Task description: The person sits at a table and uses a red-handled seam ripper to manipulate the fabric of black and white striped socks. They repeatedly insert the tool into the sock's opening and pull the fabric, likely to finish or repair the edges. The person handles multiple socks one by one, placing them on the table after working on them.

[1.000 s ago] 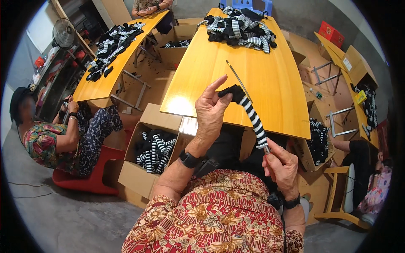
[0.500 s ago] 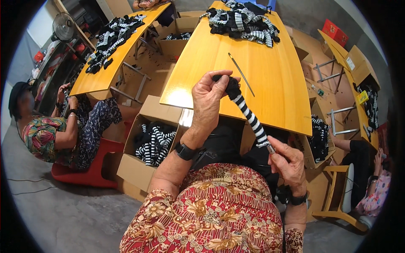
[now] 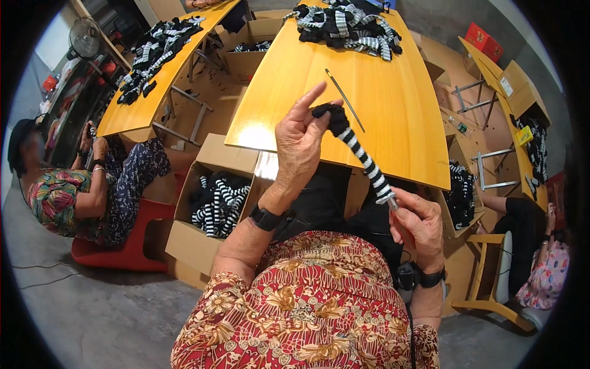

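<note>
A narrow black-and-white striped knitted tube (image 3: 367,165) slants down to the right between my hands, in front of the table edge. My left hand (image 3: 297,138) pinches its bunched black end, the index finger raised off the fabric. At the lower, white end my right hand (image 3: 419,222) grips a thin metallic rod (image 3: 392,203) that goes into the knit; how far it reaches inside is hidden. Beyond my hands a slim dark stick with a yellowish tip (image 3: 345,101) lies on the yellow table (image 3: 276,92).
Striped and black knitwear (image 3: 347,27) is heaped at the table's far end. An open carton (image 3: 200,249) of striped pieces stands left of my legs, another carton (image 3: 456,229) to the right. One person sits on a red chair (image 3: 123,249) at left; another sits at far right.
My left index finger has lifted away from the black end, which now shows more. The knitted tube stays between both hands. The whole view has shifted slightly.
</note>
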Demonstrator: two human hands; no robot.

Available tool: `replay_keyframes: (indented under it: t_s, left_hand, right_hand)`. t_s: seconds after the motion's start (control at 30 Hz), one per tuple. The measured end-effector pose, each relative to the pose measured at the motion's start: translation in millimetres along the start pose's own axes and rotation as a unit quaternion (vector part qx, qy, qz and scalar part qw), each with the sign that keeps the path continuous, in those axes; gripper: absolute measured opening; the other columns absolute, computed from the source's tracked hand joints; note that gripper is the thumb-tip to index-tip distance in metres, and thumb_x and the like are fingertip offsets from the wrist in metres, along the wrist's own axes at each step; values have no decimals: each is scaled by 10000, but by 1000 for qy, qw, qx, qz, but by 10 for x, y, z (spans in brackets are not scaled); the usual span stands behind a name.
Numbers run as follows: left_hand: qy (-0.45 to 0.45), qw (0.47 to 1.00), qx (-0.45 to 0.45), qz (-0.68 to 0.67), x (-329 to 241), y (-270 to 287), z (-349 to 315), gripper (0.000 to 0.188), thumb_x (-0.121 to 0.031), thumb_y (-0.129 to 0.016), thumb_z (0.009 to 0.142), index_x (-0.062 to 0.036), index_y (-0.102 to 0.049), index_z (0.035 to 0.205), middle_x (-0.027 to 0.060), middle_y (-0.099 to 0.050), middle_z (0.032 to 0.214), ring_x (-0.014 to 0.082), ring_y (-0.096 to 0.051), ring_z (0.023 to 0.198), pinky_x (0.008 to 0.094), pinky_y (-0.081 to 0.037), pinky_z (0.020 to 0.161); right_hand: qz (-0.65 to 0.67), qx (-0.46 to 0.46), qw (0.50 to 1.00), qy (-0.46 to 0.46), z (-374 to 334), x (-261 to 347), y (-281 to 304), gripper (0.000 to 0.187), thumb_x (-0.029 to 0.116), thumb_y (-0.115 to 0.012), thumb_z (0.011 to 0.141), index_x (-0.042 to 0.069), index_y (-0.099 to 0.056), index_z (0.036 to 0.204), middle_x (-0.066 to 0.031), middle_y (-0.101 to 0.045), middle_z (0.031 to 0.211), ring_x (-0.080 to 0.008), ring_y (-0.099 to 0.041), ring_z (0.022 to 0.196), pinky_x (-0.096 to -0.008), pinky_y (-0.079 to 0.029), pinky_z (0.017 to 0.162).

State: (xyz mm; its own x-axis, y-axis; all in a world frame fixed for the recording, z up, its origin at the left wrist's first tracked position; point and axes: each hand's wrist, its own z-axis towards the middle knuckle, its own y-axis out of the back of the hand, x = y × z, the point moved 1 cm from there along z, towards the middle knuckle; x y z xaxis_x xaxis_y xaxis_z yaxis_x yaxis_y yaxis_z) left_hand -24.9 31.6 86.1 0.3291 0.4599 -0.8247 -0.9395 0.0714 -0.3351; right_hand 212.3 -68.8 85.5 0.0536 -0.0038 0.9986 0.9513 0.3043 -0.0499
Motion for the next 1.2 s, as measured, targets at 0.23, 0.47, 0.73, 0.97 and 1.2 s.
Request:
replay_keyframes:
  t_s: [0.23, 0.47, 0.73, 0.97, 1.2]
  left_hand:
    - [-28, 999, -25, -13, 8, -32, 19, 500, 34, -520, 939, -24, -392, 1419, 137, -686, 1028, 137, -639, 1001, 253, -510, 898]
    - [-21, 999, -37, -11, 24, 12, -15, 505, 32, -564, 913, -29, -429, 1396, 101, -673, 1045, 124, -653, 931, 260, -555, 847]
    - [49, 996, -18, -71, 46, -60, -37, 502, 3, -612, 894, -25, -457, 1370, 71, -648, 1114, 117, -655, 936, 258, -582, 815]
    - [77, 974, 1, -214, 105, -185, -116, 365, -13, -607, 903, -22, -545, 1262, 67, -672, 1070, 143, -666, 927, 291, -584, 816]
    - [127, 974, 47, -182, -40, 80, 15, 207, -101, -601, 934, -46, -609, 1134, 72, -678, 1047, 142, -663, 941, 316, -583, 806]
  right_hand:
    - [63, -18, 998, -1, 10, -115, -11, 342, 105, -586, 917, -4, -599, 1241, -58, -607, 731, -82, -547, 526, -196, -407, 450]
    - [-69, -58, 993, 77, 9, -129, -165, 332, 0, -561, 899, 6, -612, 1227, -29, -575, 768, -67, -528, 563, -199, -409, 474]
    - [-142, -102, 972, 157, 0, -208, -214, 347, -40, -568, 869, -6, -617, 1212, -33, -563, 766, -78, -525, 583, -217, -416, 497]
    - [-118, -126, 965, 199, 121, -196, -373, 370, -72, -590, 837, -5, -622, 1200, -32, -560, 774, -81, -524, 582, -227, -425, 509]
    - [-154, -80, 965, 196, 163, -197, -262, 348, -63, -613, 836, -2, -636, 1177, -23, -551, 773, -72, -514, 581, -208, -410, 513]
